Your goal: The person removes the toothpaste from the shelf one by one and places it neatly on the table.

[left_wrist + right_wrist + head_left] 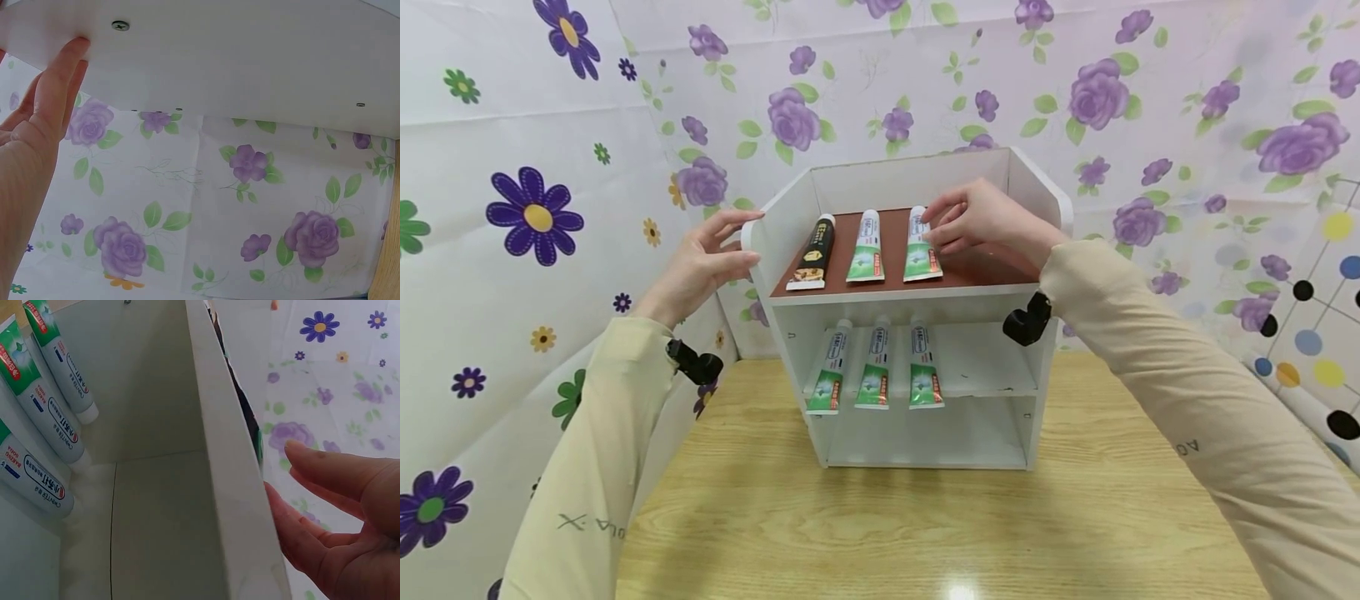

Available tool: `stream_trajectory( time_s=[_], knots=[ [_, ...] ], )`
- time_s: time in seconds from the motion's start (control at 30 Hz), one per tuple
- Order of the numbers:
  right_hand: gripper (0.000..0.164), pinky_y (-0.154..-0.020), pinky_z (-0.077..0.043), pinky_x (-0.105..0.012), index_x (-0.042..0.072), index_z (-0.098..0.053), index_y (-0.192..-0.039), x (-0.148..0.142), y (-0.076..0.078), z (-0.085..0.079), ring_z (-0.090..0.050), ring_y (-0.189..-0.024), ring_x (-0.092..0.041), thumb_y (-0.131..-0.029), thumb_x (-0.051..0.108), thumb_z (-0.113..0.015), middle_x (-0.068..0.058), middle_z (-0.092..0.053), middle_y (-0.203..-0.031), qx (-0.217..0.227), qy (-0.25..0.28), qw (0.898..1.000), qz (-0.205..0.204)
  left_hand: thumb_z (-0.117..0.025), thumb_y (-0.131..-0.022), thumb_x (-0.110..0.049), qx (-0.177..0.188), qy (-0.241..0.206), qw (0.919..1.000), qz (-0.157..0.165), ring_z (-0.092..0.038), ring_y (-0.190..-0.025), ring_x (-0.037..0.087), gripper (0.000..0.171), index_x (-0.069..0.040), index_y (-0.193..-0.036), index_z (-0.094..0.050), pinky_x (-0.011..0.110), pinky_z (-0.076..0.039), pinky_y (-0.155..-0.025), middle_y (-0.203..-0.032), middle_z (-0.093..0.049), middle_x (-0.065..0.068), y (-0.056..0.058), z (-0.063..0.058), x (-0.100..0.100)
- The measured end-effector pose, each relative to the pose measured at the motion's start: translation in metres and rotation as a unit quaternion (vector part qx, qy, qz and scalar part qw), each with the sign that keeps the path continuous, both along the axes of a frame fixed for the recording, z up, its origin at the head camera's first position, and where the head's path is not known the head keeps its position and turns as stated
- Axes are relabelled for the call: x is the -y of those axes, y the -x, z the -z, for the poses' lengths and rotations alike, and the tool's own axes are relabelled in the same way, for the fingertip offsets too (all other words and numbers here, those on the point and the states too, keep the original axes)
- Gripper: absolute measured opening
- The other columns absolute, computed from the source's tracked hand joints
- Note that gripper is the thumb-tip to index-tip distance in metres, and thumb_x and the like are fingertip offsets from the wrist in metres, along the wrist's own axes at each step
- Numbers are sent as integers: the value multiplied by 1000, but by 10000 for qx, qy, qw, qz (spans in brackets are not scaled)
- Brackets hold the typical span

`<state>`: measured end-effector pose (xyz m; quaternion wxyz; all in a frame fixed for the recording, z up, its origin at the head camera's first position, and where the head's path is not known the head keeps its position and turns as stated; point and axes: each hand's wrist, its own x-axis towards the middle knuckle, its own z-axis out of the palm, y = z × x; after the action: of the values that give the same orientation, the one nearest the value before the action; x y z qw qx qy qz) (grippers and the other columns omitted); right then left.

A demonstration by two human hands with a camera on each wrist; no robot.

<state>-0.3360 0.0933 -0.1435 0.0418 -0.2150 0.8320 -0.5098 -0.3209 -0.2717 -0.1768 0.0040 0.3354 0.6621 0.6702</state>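
Note:
A white shelf unit holds toothpaste tubes. On its brown top lie a black toothpaste tube, a green-and-white tube in the middle and another green-and-white tube to the right. My right hand is at the right side of that last tube, fingertips at its upper part; whether they touch cannot be told. In the right wrist view the thumb and fingers of my right hand are apart. My left hand rests its fingertips against the outer face of the left side panel.
On the middle shelf three green-and-white tubes lie side by side, their ends over the front edge. The unit stands on a wooden table. Flower-patterned cloth hangs behind and at the left.

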Motion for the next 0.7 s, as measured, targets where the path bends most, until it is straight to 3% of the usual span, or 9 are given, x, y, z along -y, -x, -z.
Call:
stream_trajectory(
  time_s=[0.17, 0.47, 0.7],
  knots=[
    [37, -65, -51, -30, -4, -57, -114, 4, 2, 3, -60, -70, -20, -80, 3, -68, -17, -56, -93, 134, -203, 9996, 117, -52, -85, 11, -15, -21, 10000, 54, -51, -102, 25, 46, -13, -123, -55, 32, -48, -76, -136, -30, 13, 1, 0, 0],
    [40, -63, -51, -27, -3, -57, -115, 9, 5, 5, -58, -66, -14, -78, 5, -70, -15, -59, -87, 45, -616, 9981, -33, -53, -85, 11, 4, -55, 10000, 47, -51, -101, 24, 45, -13, -124, -54, 32, -48, -76, -136, -30, 14, 0, 1, -2],
    [40, -65, -50, -27, 0, -55, -117, 18, 3, -3, -58, -64, -14, -80, 4, -68, -15, -55, -94, 486, -963, 9941, 84, -52, -85, 11, 18, -23, 10000, 36, -52, -100, 23, 46, -13, -124, -54, 31, -48, -75, -135, -30, 13, 0, 0, -1]
  ],
)
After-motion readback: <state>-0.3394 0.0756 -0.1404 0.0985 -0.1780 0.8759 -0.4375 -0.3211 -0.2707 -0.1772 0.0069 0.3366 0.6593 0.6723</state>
